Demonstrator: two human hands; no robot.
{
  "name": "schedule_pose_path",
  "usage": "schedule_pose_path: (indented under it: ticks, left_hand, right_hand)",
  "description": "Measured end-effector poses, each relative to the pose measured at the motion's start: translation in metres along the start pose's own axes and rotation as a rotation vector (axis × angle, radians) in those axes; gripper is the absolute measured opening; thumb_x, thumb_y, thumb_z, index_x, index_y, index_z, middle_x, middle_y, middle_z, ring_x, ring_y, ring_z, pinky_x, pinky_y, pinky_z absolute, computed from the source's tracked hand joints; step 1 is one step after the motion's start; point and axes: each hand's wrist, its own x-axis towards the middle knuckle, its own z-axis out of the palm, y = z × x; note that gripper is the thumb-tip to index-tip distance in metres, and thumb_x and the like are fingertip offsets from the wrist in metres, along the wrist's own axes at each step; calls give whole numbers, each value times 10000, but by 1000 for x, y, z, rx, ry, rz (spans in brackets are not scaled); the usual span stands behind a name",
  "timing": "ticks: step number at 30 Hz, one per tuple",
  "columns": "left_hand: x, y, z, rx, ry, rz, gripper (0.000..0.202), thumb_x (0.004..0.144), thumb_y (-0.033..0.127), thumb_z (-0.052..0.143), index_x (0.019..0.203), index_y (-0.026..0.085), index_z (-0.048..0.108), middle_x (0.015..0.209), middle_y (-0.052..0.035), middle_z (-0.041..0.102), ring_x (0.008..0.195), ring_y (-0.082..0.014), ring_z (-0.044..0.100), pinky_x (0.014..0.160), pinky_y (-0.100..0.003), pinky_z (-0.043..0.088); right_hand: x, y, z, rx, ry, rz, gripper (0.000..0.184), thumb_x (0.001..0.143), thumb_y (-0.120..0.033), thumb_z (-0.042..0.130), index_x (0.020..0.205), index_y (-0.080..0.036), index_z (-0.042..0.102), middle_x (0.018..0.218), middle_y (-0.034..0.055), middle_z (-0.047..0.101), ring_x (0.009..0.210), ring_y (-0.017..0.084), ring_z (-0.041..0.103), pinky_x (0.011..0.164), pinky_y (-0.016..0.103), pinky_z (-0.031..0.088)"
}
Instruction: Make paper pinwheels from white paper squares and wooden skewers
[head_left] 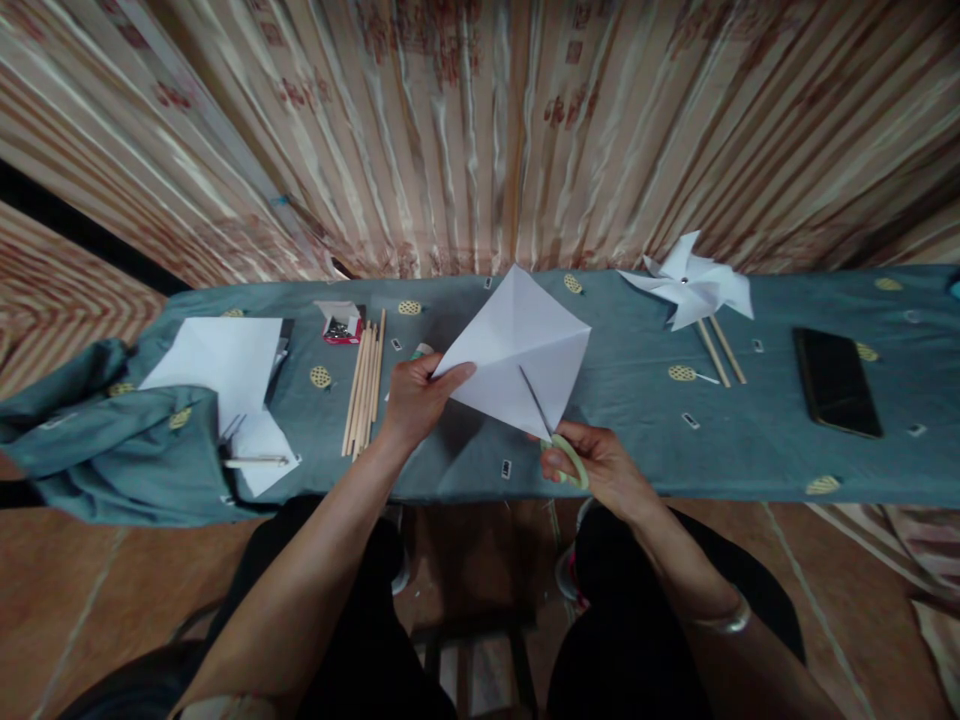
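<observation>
A creased square of white paper (517,340) is held up over the cloth-covered table, one corner pointing away from me. My left hand (420,398) pinches its left corner, thumb on top. In my right hand (592,460) are scissors with pale green handles (570,462). Their dark blade lies across the paper from the near right corner toward the middle; the other blade is hidden beneath the sheet. Just left of my left hand lies a row of thin wooden sticks (365,385).
A small red box of pins (343,325) stands behind the sticks. White paper sheets (225,355) and a pen (255,462) lie at left. White paper pinwheels (686,283) on sticks and a black phone (838,382) are at right. A curtain (480,140) hangs behind the table (645,440).
</observation>
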Motion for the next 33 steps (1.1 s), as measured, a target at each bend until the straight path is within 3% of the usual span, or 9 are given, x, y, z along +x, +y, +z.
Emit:
schedule_pose_path:
  ticks: [15, 21, 26, 29, 33]
  left_hand:
    - [0, -3, 0, -17, 0, 6, 262, 674, 432, 795, 699, 178, 735, 595, 11, 657, 571, -137, 572, 533, -250, 429]
    - [5, -1, -4, -24, 30, 16, 266, 657, 423, 799, 670, 166, 731, 569, 14, 634, 550, -134, 552, 515, -245, 414]
    - [14, 3, -19, -33, 110, 45, 291, 632, 424, 804, 705, 148, 751, 605, 1, 669, 553, -138, 562, 521, -248, 431]
    - [17, 4, -27, -10, 136, 49, 320, 595, 436, 813, 716, 145, 758, 630, -7, 685, 566, -145, 568, 517, -249, 433]
    - [15, 5, -30, 53, 40, -1, 326, 569, 451, 802, 629, 139, 727, 565, 6, 628, 529, -128, 519, 487, -235, 376]
  right_hand:
    - [0, -4, 5, 68, 49, 52, 508, 456, -541, 897, 724, -158, 699, 539, -38, 542, 457, 65, 463, 445, 212, 399]
    - [0, 5, -1, 0, -47, 80, 508, 535, -507, 876, 878, -182, 690, 611, -32, 595, 556, 110, 565, 534, 238, 456]
    - [-5, 0, -21, -155, -115, 50, 465, 644, -499, 821, 933, -159, 693, 667, -9, 619, 582, 103, 524, 534, 233, 402]
    - [-7, -8, -35, -177, -18, 6, 459, 632, -511, 820, 906, -164, 698, 657, -10, 612, 569, 108, 515, 524, 240, 401]
    - [-4, -15, -48, -165, 242, -123, 453, 603, -499, 831, 915, -197, 700, 670, -10, 651, 586, 128, 562, 557, 257, 450]
